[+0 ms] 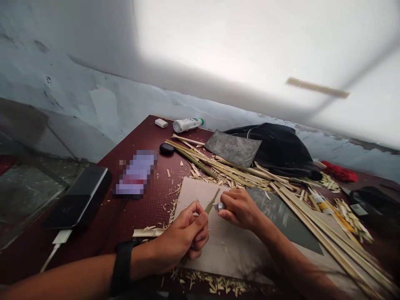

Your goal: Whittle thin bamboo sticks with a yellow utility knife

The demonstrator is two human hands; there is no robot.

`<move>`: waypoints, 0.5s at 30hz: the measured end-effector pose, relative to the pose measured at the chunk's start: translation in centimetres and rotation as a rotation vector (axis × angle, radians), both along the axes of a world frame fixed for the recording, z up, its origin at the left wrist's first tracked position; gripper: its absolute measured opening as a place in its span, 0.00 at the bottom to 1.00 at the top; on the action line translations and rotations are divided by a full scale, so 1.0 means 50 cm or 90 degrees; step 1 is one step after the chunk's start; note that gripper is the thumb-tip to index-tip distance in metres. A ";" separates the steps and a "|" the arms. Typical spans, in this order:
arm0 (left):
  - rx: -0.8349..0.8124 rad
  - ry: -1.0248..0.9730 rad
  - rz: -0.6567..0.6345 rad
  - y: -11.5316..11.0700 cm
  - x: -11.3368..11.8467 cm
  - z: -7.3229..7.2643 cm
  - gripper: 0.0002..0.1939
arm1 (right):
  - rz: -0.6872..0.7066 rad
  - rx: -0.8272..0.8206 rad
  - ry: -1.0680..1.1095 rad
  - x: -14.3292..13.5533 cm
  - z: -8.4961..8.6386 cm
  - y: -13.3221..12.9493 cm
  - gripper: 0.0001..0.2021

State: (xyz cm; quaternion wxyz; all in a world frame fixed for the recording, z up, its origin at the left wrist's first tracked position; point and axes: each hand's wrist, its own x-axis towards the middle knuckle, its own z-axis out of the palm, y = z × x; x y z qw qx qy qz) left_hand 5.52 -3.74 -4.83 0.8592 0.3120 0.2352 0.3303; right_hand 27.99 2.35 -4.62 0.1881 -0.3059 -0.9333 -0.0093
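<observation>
- Evidently, the left hand (187,235) pinches a thin green strip (212,202), which sticks up between the hands above the pale sheet (212,258).
- The right hand (242,208) is closed around a knife (221,206), its blade beside the strip.
- The strip looks light, bendy and likely to split lengthwise; best pinched low on its flat faces, fingertips clear of the blade.
- Beyond the hands, long strips (250,177) lie on the bench (125,227), probably stiffer.

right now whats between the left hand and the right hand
The head view shows a green strip, pinched by the left hand, and the cutter tip, held by the right hand, over a pale sheet.
</observation>
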 end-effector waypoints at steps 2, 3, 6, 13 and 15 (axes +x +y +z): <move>-0.001 -0.008 -0.004 0.001 0.000 -0.002 0.20 | 0.015 -0.010 -0.002 0.000 0.000 0.001 0.27; 0.004 -0.014 -0.008 0.001 0.000 -0.004 0.20 | 0.021 -0.014 -0.004 0.000 -0.001 0.001 0.27; 0.015 -0.021 -0.018 0.002 0.000 -0.009 0.18 | 0.037 -0.026 -0.009 -0.003 -0.003 0.001 0.28; -0.033 -0.020 -0.031 0.001 -0.004 -0.003 0.22 | 0.032 -0.012 -0.045 0.008 0.003 0.009 0.28; -0.049 -0.014 -0.032 0.004 -0.004 -0.003 0.21 | 0.019 0.020 -0.062 0.011 0.004 0.010 0.28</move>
